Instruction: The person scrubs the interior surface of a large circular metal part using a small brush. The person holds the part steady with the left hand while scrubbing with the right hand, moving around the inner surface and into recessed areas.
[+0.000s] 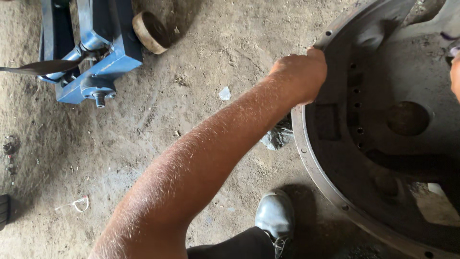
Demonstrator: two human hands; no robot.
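Observation:
A large round grey metal housing [311,158] with bolt holes along its rim fills the right side of the head view. My left hand [302,76] reaches across and grips the housing's rim at its upper left, fingers curled over the edge. Only a sliver of my right hand [455,76] shows at the right edge, near the housing's far side; whether it holds anything is hidden. Inside the housing I see a round recess [407,117] and several small holes.
A blue metal machine frame [96,57] stands at the top left on the dirt floor, with a round tan disc [151,31] beside it. My black shoe [274,213] is planted by the housing's lower rim. A crumpled rag [278,136] lies under the rim.

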